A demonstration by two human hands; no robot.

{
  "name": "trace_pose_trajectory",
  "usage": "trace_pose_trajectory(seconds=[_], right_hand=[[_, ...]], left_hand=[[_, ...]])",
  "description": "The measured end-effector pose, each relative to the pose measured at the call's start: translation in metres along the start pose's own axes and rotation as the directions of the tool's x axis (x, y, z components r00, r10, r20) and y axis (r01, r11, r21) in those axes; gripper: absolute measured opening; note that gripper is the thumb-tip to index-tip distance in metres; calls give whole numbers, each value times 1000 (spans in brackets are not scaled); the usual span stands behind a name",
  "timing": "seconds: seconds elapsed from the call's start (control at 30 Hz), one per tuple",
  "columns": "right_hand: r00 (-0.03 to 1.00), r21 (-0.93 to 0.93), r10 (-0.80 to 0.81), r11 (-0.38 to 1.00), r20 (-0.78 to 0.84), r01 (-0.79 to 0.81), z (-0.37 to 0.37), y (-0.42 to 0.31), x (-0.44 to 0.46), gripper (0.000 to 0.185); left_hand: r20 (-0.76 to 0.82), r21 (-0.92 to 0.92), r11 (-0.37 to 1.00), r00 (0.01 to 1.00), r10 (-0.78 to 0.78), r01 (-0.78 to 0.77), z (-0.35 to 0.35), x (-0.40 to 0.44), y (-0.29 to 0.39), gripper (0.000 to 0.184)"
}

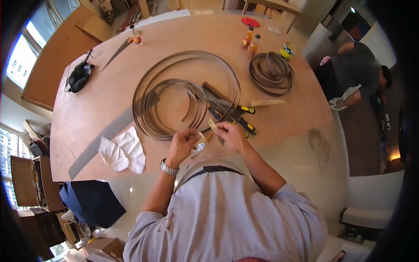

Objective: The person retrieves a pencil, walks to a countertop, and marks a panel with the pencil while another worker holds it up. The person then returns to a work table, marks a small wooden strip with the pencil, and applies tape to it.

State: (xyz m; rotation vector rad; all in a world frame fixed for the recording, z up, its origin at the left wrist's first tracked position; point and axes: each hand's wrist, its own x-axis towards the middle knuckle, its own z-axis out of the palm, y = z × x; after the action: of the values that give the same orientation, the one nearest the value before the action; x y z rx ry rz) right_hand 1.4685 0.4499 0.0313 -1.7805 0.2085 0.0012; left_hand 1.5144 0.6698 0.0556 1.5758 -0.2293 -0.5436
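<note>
My left hand (183, 143), with a metal watch on the wrist, is closed with its fingertips on a small pale strip (202, 138). Close beside it, my right hand (231, 134) pinches another small pale piece (212, 124); whether the two pieces are joined I cannot tell. Both hands are at the table's near edge, in front of a large coil of thin dark strip (170, 126). Several tools with black and yellow handles (248, 125) lie just beyond my right hand. A small white and blue object (198, 148), partly hidden, sits under my hands.
A white cloth (123, 152) lies on a long grey strip (102, 139) at left. Farther back on the table (109, 87) are a black bundle (80, 76), a second coil (270, 76), orange bottles (252, 46) and a yellow can (287, 51). Another person (360, 65) bends over at right.
</note>
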Motion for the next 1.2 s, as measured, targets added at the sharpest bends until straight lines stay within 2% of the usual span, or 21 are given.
trace_pose_trajectory(seconds=[0.1,0.23,0.43,0.73,1.2], right_hand=[[999,66,38,997,12,-38,3,-3,1,33],[1000,39,10,999,-8,-10,7,-5,-2,31],[998,-43,29,999,48,-27,8,-13,-6,23],[996,-138,3,990,89,9,10,-21,-11,23],[994,-133,-40,990,106,54,11,-18,-10,23]], left_hand=[[-1,-49,999,1000,18,-18,2,4,-1,13],[15,-62,998,1000,-3,4,4,7,-4,12],[-9,-82,997,1000,-8,7,8,9,4,17],[-38,-106,994,999,-6,2,14,10,6,23],[-28,-83,996,999,-39,37,16,8,4,23]])
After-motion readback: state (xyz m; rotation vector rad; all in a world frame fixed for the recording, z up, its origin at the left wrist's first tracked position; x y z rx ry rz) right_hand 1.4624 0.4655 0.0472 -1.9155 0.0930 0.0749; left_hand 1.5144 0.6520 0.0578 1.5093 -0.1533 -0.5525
